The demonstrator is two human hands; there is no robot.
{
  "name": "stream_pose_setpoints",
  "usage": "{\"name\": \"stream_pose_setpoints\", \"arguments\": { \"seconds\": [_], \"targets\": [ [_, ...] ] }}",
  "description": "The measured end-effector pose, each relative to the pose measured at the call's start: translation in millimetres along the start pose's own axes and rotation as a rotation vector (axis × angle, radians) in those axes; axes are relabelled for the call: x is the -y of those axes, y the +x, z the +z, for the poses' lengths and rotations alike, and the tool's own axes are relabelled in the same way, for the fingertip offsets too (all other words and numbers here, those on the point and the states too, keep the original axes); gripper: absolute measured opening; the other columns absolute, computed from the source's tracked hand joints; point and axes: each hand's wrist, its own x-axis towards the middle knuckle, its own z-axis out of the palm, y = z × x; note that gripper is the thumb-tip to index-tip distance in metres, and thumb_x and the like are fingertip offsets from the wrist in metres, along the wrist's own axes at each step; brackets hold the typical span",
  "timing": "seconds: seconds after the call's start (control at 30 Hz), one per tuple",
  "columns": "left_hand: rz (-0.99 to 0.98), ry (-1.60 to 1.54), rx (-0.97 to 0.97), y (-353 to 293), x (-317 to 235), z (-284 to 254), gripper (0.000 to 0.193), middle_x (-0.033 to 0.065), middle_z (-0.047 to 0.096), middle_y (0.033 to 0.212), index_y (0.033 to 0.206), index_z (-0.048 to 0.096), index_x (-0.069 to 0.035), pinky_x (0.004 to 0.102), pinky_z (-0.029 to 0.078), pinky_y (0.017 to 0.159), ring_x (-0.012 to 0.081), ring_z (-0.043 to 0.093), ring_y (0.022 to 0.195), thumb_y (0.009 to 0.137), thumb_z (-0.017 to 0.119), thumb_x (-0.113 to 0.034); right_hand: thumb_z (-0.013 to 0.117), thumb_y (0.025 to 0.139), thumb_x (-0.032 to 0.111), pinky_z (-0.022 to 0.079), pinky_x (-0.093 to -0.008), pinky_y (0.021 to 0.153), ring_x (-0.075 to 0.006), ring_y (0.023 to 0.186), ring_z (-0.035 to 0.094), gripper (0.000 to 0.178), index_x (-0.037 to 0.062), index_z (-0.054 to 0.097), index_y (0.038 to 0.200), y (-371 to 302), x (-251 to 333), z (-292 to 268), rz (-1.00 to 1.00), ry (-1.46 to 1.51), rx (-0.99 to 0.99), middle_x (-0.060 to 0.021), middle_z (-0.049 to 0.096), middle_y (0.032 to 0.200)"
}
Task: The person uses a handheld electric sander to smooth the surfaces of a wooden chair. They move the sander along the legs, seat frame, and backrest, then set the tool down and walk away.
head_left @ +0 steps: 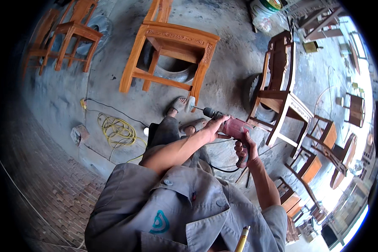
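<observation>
A dark red power drill is held out in front of my chest. My right hand grips its rear handle, with the fingers wrapped round. Toward the black chuck, my left hand closes round the front of the body. From the chuck a thin shaft leads to a small pale pad, which is at the lower end of a leg of an orange-brown wooden chair. Whether the pad presses on the leg I cannot tell. Carving decorates the chair's apron.
A dark wooden chair stands to the right, by a tyre. Coiled yellow cable lies on the floor at left. More chairs stand at far left, and several line the right side. My sandalled feet are below the drill.
</observation>
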Motion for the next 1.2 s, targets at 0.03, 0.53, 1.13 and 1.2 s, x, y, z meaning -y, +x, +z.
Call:
{"name": "stream_pose_setpoints", "arguments": {
  "seconds": [0.03, 0.53, 1.13, 1.2],
  "targets": [
    [-0.001, 0.027, 0.021, 1.7, -0.5, -1.7, 0.043, 0.0048, 0.062, 0.117, 0.123, 0.059, -0.018, 0.0486, 0.057, 0.086, 0.0242, 0.062, 0.106, 0.09, 0.061, -0.045, 0.055, 0.096, 0.05, 0.034, -0.0195, 0.036, -0.0107, 0.054, 0.046, 0.046, 0.0062, 0.054, 0.111, 1.2, 1.0, 4.0, 0.0, -0.004, 0.005, -0.0042, 0.053, 0.074],
    [0.066, 0.014, -0.195, 21.1, -50.6, -26.1, 0.052, 0.0048, 0.066, 0.108, 0.113, 0.064, -0.014, 0.0371, 0.061, 0.07, 0.0183, 0.065, 0.092, 0.078, 0.073, -0.052, 0.055, 0.094, 0.052, 0.034, -0.0186, 0.036, -0.0085, 0.052, 0.045, 0.048, 0.0065, 0.057, 0.109, 42.4, 33.0, 73.8, -0.019, -0.223, 0.018, -0.0033, 0.056, 0.074],
    [0.253, 0.005, -0.653, -43.7, -205.4, -154.5, 0.061, 0.0079, 0.066, 0.108, 0.115, 0.063, -0.009, 0.0347, 0.056, 0.073, 0.0194, 0.066, 0.09, 0.076, 0.074, -0.054, 0.056, 0.095, 0.05, 0.034, -0.0178, 0.038, -0.0078, 0.05, 0.044, 0.046, 0.0053, 0.056, 0.104, 222.5, -12.3, 208.8, 0.291, 0.092, 0.145, -0.0026, 0.054, 0.07],
    [0.275, -0.016, -0.676, -27.7, -197.5, -169.5, 0.059, 0.0067, 0.066, 0.108, 0.114, 0.063, -0.009, 0.0343, 0.056, 0.075, 0.0183, 0.066, 0.091, 0.076, 0.075, -0.053, 0.057, 0.095, 0.05, 0.034, -0.0179, 0.038, -0.0082, 0.052, 0.044, 0.047, 0.004, 0.056, 0.105, 221.9, -6.8, 210.9, 0.282, -0.007, 0.206, -0.0035, 0.055, 0.072]
  ]
}}
